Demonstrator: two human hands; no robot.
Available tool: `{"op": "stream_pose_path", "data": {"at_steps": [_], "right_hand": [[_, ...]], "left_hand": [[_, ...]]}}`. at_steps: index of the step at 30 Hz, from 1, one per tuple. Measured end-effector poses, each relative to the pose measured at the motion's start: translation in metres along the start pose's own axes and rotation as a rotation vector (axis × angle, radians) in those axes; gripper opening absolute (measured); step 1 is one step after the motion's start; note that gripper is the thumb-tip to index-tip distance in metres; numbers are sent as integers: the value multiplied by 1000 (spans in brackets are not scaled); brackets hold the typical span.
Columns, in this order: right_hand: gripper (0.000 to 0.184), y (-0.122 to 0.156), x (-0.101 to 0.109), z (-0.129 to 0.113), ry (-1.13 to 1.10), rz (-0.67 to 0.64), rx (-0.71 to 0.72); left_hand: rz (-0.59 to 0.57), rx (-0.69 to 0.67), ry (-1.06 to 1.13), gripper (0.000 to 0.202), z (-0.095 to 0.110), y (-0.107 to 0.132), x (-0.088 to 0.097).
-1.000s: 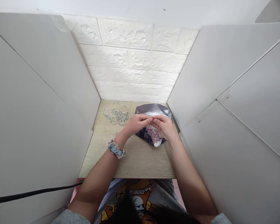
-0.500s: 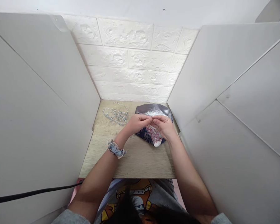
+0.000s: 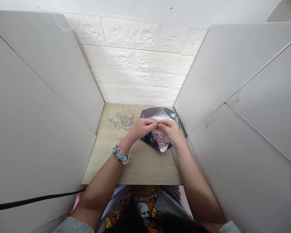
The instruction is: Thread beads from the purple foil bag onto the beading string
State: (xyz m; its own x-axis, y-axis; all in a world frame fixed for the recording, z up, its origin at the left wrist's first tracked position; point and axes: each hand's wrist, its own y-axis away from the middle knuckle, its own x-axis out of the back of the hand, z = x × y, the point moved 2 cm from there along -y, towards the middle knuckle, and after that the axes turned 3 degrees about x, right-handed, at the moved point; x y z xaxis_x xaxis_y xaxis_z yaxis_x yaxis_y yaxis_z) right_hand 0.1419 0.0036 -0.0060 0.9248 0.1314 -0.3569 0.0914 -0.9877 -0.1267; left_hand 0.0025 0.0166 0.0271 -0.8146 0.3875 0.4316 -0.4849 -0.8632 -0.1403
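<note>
Above an opened foil bag [image 3: 157, 112] of dark blue and silver, my two hands meet fingertip to fingertip. My left hand [image 3: 144, 127] is closed in a pinch, and so is my right hand [image 3: 171, 130]. Whatever lies between the fingertips is too small to make out. Pink and red beads [image 3: 160, 139] show inside the bag below the fingers. To the left, a tangled strand of pale green and white beads [image 3: 122, 120] lies on the wooden tabletop [image 3: 147, 166].
White panels [image 3: 70, 87] stand close on the left, and a matching white panel [image 3: 208, 87] closes off the right. Behind is a white brick-patterned wall [image 3: 145, 61]. A black cable [image 3: 38, 198] runs in at lower left.
Almost nothing differs. Both hands stay pinched together over the bag, with only a very slight shift of the fingers and of the view.
</note>
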Motion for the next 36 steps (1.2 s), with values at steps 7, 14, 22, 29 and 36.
{"op": "stream_pose_path", "data": {"at_steps": [7,14,22,29,36], "right_hand": [[17,1,-1,-1,40,10,0],[17,1,-1,-2,37,9,4],[19,-1,3,0,172,34,63],[18,0,3,-1,277,43,87],[21,-1,4,-2,318,42,91]], "left_hand": [[21,2,-5,32,2,1,0],[12,-4,7,33,1,1,0],[-4,-12,-44,38,-4,-2,0],[7,-3,-55,38,-5,-1,0],[37,12,-9,36,-9,-4,-3]]}}
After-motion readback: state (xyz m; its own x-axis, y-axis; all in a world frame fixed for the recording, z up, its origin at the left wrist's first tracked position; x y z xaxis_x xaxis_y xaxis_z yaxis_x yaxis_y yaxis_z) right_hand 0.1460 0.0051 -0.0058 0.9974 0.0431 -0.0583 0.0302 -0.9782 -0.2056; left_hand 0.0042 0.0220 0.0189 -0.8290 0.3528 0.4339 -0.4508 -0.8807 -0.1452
